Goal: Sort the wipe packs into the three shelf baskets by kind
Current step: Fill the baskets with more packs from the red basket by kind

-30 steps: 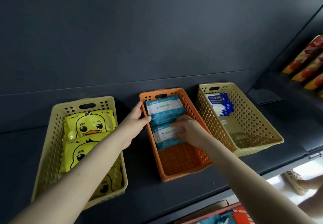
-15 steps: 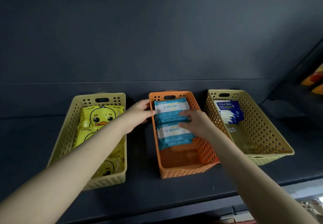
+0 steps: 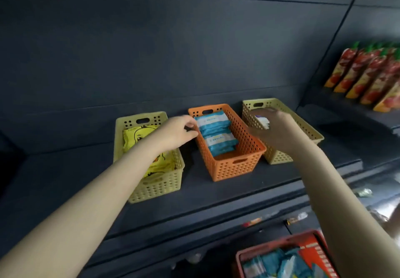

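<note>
Three perforated baskets stand in a row on the dark shelf. The left yellow basket [image 3: 151,185] holds yellow duck wipe packs [image 3: 134,137]. In the orange basket [image 3: 234,169] lie teal-and-white wipe packs [image 3: 218,140], stacked toward its back. The right yellow basket [image 3: 305,127] holds blue-and-white packs [image 3: 263,122], mostly hidden behind my right hand. My left hand [image 3: 178,132] grips the orange basket's left rim near the back corner. Blurred by motion, my right hand [image 3: 273,131] hovers between the orange and right baskets, its fingers relaxed and holding nothing.
A red shopping basket [image 3: 279,244] at the bottom right carries more teal packs [image 3: 281,264]. Red and orange juice pouches [image 3: 368,76] line a shelf at the far right. The shelf's front edge [image 3: 216,208] runs below the baskets.
My right hand has let go of the teal packs in the orange basket and moved up and right. My left hand stays at the orange rim. The view has pulled back.
</note>
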